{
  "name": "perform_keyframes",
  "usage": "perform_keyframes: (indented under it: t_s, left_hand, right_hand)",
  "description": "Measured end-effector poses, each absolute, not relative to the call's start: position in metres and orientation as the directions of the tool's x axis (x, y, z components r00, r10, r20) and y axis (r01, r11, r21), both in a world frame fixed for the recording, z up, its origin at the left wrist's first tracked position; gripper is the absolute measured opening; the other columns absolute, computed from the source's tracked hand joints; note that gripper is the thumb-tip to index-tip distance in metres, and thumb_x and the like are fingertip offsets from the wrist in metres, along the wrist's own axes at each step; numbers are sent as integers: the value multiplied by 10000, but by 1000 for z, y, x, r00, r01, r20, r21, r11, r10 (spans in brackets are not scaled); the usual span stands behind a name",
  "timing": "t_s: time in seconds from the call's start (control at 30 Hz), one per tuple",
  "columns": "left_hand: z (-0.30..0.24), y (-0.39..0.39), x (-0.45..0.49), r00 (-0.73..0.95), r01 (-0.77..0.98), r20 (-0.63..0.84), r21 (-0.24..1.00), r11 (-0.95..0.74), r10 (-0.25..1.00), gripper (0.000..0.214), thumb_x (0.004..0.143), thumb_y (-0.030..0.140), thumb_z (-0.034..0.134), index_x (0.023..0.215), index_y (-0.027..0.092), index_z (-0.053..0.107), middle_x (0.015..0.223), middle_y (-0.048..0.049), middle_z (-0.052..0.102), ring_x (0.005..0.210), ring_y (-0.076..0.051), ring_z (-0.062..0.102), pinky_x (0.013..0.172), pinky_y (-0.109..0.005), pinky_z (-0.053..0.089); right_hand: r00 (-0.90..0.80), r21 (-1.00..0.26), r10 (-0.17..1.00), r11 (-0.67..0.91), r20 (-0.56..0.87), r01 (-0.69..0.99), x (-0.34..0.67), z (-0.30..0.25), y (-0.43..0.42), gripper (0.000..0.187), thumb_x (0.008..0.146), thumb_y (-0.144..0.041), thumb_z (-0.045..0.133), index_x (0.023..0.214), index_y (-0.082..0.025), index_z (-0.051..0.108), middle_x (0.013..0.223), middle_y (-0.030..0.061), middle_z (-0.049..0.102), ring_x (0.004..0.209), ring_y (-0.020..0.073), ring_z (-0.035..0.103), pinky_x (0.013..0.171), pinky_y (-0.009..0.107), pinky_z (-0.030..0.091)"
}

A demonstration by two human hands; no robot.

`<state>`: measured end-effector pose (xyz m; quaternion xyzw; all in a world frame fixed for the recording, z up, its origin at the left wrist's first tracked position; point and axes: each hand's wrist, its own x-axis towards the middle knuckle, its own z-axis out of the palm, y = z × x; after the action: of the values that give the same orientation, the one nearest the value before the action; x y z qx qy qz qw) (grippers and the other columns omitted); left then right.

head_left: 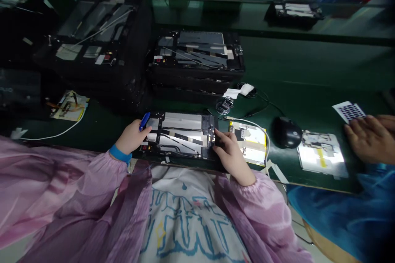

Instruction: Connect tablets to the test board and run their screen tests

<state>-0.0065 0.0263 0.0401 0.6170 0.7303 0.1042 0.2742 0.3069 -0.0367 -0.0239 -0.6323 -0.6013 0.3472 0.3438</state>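
Observation:
An opened tablet-like device (182,121), black-framed with silver panels and thin cables, lies in front of me near the table's edge. At its left end is my left hand (132,136), closed around a short blue pen-like tool (144,121), with the thumb and fingers by the device's corner. I cannot make out the tool's exact kind. My right hand (231,153) grips the device's right end, its fingertips on the black part there. Just beyond that hand lies a silver battery-like pack (254,144) with yellow edges and a white cable (251,121) around it.
Stacks of similar opened devices (197,49) (95,28) stand behind. A black mouse (287,132) and a silver panel (321,154) lie to the right, near a co-worker's hand (370,137) on a label sheet (348,111). Another yellow-edged pack (69,107) is at left.

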Motion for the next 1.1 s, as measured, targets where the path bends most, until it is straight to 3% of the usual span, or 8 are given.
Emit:
perform_keyframes:
  t_s: [0.17,0.3,0.5,0.57,0.7,0.77,0.9,1.1]
  left_hand:
    - [53,13,-12,-131,748,-138,636,190,982,272,739,439,570,841,195,510,772,-24,583,775,-230,586,733,-329,467]
    - [64,-6,-13,-150,636,-79,756,158,985,300,738,462,584,857,208,475,619,27,486,617,-189,530,613,-313,444]
    - [64,-7,-12,-146,565,-138,801,197,980,315,737,467,626,828,226,446,488,76,398,447,-141,437,479,-265,356]
    - [58,3,-11,-144,568,-193,787,241,970,329,742,488,616,852,220,459,502,80,414,412,-125,406,470,-263,354]
    - [42,25,-8,-133,640,-218,726,252,967,367,719,500,599,901,192,518,617,33,531,544,-162,527,565,-282,426]
    - [36,31,-6,-136,688,-214,682,247,967,387,708,501,580,915,175,543,683,-3,577,657,-201,590,653,-308,462]
    - [35,33,-3,-154,789,-171,571,226,973,428,721,509,533,967,162,579,832,-73,655,821,-264,641,749,-334,476]
    - [52,24,-1,-106,904,-101,404,138,989,466,790,501,503,1099,168,608,751,-62,676,723,-269,656,652,-316,467]
  right_hand:
    - [46,-831,999,-8,22,556,300,-18,-39,533,819,-413,552,1293,-169,545,1085,107,469,1016,263,524,996,473,431]
    - [83,-859,992,40,95,511,300,-8,-37,315,826,-460,575,993,-198,628,1017,101,523,1007,269,530,944,446,440]
    - [58,-878,997,-79,-59,472,307,1,-34,337,834,-534,553,773,-203,573,653,13,539,622,178,515,584,302,431]
    - [94,-837,995,-66,-17,544,304,0,-33,345,832,-535,557,849,-193,598,653,21,546,621,189,517,586,316,440]
    - [140,-649,953,71,268,758,283,-1,-30,680,824,-547,577,1330,-113,445,1127,186,557,1034,321,520,868,489,456]
    - [73,-539,951,107,302,835,270,1,-28,797,795,-563,618,1402,-108,375,1266,217,480,1151,363,444,927,542,416]
    - [-19,-467,974,126,228,875,257,3,-21,538,846,-430,614,1318,-189,520,1270,175,486,1154,355,426,916,514,420]
    - [-45,-641,961,215,271,737,269,-5,-15,116,864,-225,563,943,-210,647,1140,109,591,1095,300,483,943,500,396]
